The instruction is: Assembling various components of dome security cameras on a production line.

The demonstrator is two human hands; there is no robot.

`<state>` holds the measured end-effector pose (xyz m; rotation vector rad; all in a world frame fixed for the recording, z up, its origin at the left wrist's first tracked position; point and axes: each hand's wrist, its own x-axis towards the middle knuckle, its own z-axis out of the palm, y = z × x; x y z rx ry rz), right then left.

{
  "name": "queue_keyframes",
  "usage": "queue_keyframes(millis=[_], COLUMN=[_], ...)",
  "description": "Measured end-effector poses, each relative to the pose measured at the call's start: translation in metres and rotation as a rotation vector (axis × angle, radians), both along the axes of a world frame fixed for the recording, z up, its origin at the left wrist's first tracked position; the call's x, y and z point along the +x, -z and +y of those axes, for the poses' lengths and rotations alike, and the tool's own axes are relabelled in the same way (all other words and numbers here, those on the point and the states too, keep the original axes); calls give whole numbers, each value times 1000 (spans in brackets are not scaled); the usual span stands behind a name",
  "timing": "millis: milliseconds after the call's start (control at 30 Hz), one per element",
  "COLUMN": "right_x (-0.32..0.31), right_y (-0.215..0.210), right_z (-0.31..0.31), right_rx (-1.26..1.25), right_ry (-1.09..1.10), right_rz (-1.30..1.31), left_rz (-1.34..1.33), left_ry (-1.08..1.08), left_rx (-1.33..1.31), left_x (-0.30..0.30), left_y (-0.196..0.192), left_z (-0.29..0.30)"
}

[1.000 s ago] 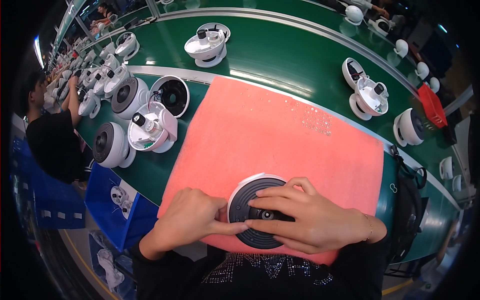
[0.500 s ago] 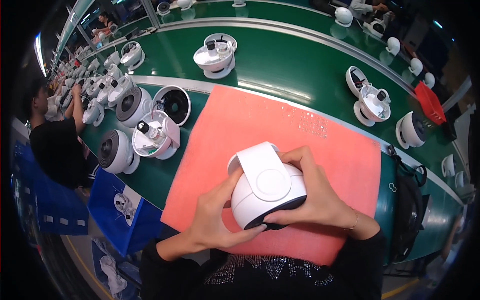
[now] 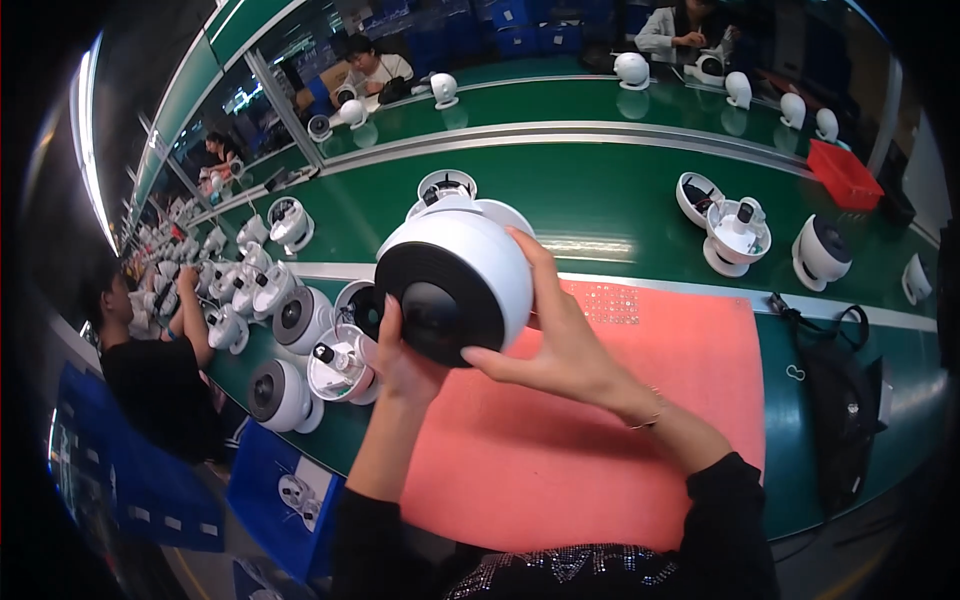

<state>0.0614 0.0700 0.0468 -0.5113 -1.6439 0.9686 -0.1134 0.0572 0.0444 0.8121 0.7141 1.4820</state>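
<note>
A round white camera housing (image 3: 462,275) with a black front face is lifted up above the orange mat (image 3: 610,430), its dark face turned toward me. My left hand (image 3: 405,365) grips it from below on the left side. Around its right side wraps my right hand (image 3: 560,335), thumb under the black face and fingers behind the white shell. Both hands hold it off the mat.
Several white camera units and open shells (image 3: 300,350) crowd the green bench left of the mat. More stand on the conveyor (image 3: 735,235). A red bin (image 3: 845,175) sits far right, a black bag (image 3: 840,410) lies right of the mat. People work at left and across the line.
The housing went from lying face-down on the mat to being lifted and turned over, its black face now pointing toward me, raised well above the mat.
</note>
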Motion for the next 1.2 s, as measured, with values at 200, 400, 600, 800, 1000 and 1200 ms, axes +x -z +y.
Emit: queue_keyframes(millis=[200,400,600,800,1000,1200], right_x=[-12,5,47,99,214,288], right_y=[24,48,88,108,120,147], right_z=[24,57,121,141,142,126], right_rx=[27,-175,-915,-1018,-584,-426], right_ry=[172,252,88,526,1176,994], right_rz=[-40,112,691,511,1294,1106], left_rz=[-146,-60,343,656,560,520], left_ry=[-242,-72,128,228,253,288], left_rx=[114,-31,-143,11,-80,-56], left_x=[43,57,65,60,58,64], left_y=[27,33,87,118,112,100], left_z=[48,79,61,38,37,32])
